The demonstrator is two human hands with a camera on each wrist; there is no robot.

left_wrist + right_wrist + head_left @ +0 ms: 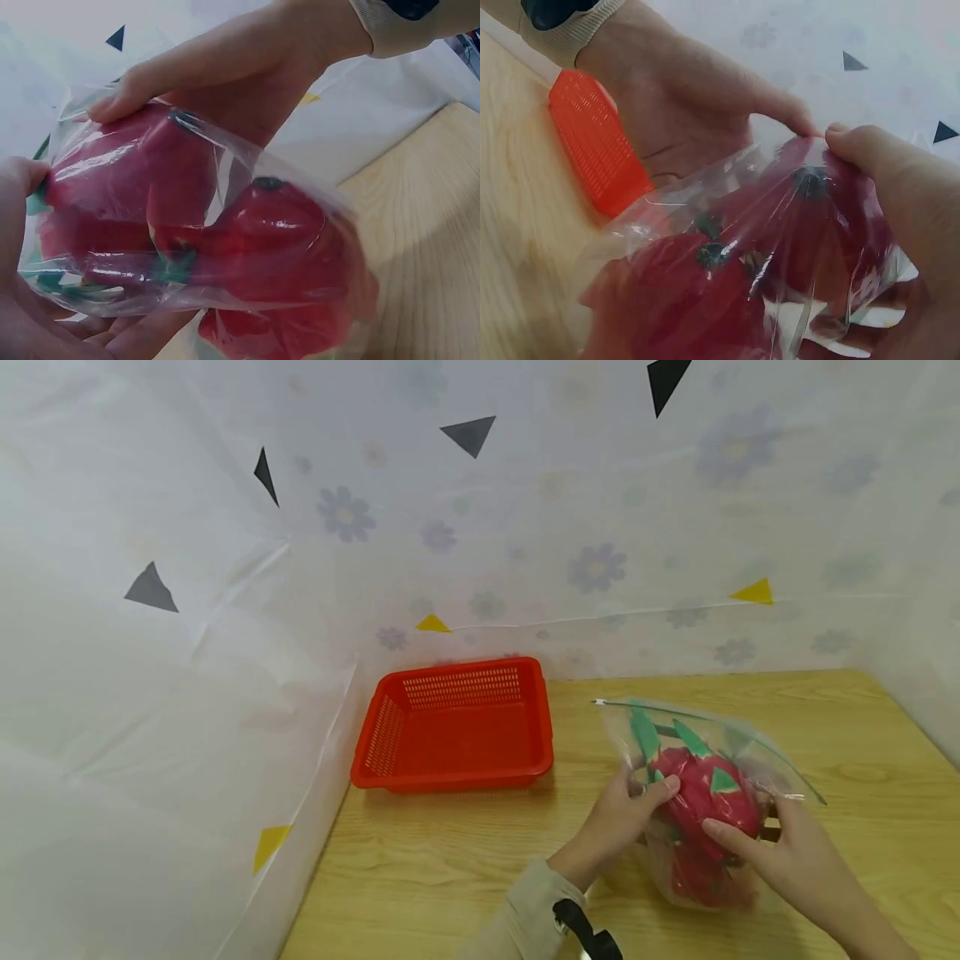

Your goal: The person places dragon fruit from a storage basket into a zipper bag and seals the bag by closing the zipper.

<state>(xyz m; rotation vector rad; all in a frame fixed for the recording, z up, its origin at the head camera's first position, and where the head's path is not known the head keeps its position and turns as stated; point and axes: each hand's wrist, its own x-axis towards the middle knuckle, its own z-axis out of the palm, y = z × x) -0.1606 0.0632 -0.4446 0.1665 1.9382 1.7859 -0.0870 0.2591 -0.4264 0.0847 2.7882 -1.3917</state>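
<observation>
A clear zip bag (705,777) holds red dragon fruits (708,793) with green leaves and sits just above the wooden table (450,860). My left hand (637,797) grips the bag's left side, thumb pressed over the upper fruit. My right hand (772,852) grips its right side, fingers lying across the fruit. In the left wrist view the bag (225,247) lies in my left hand (30,300), with the right hand (247,67) on top. In the right wrist view the left hand (682,97) and right hand (900,180) pinch the bag (742,262) where thumb tips meet.
A red perforated plastic basket (457,727) stands with nothing in it at the table's back left corner, also seen as the basket (592,142) behind my left hand. White flowered sheeting (525,527) walls the table on the left, back and right.
</observation>
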